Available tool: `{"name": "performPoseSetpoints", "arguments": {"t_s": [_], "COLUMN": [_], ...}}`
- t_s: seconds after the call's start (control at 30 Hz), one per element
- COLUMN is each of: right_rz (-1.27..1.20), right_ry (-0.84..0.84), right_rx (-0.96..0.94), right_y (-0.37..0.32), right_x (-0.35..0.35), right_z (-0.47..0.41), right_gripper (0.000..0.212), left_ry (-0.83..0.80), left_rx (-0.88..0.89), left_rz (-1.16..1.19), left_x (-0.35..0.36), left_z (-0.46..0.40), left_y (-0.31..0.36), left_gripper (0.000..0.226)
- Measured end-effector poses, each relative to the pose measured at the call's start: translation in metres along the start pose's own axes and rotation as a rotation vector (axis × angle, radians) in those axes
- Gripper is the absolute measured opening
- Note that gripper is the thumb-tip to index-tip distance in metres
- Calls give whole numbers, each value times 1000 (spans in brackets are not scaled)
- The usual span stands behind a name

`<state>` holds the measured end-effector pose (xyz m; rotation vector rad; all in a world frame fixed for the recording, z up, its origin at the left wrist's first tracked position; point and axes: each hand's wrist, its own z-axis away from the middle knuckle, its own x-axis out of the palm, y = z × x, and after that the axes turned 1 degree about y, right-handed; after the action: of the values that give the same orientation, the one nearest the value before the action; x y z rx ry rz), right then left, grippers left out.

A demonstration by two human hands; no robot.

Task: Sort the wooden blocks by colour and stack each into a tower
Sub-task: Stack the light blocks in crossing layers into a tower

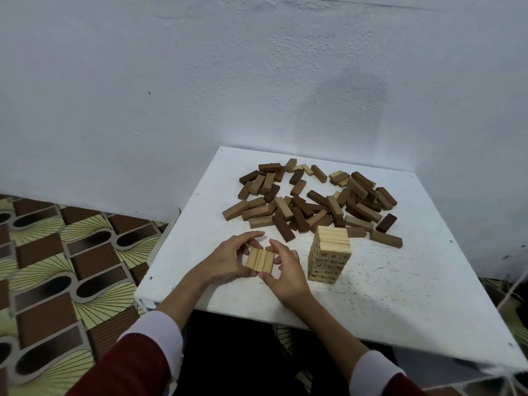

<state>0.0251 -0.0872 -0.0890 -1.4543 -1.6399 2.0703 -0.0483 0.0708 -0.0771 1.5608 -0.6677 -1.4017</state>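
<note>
1. A white square table (400, 295) with a scuffed, speckled top stood against a pale blue-white wall (200, 81), and patterned brown-and-cream flooring (57, 267) lay to its left.
2. The left hand (228, 260) and the right hand (285, 271) together held a flat row of pale pine-coloured wooden blocks (260, 260) set side by side, near the front left part of the table.
3. The left hand's fingers curled over the row's far-left edge with the thumb at its near side; the right hand's fingers and thumb pinched its right edge, so both hands were grasping the same blocks.
4. Whether the row rested on the table or was lifted just above it could not be told.
5. Just right of the hands stood a tower of light-coloured wooden blocks (330, 254), several layers high, upright, with dark markings on its side faces.
6. Behind the tower and the hands lay a loose heap of dark brown and mid-brown rectangular wooden blocks (311, 204), with a few pale ones mixed in toward the far side.
7. Dark red sleeves with white cuffs (154, 335) covered both forearms.
</note>
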Motion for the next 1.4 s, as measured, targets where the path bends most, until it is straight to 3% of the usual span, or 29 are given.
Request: {"name": "performPoseSetpoints", "arguments": {"t_s": [0.7, 1.03, 1.4], "right_rz": [126, 193, 54], "right_ry": [-51, 108, 16], "right_rx": [-31, -323, -120], "right_y": [-19, -88, -56], "right_x": [-2, -57, -167], "right_z": [-2, -7, 10], "right_gripper": [66, 64, 72], "left_ry": [33, 164, 130], "left_rx": [-19, 160, 271], "left_rz": [86, 210, 38], "left_x": [-2, -39, 26], "left_z": [2, 5, -18], "left_y": [9, 75, 137], "left_gripper": [79, 89, 86]}}
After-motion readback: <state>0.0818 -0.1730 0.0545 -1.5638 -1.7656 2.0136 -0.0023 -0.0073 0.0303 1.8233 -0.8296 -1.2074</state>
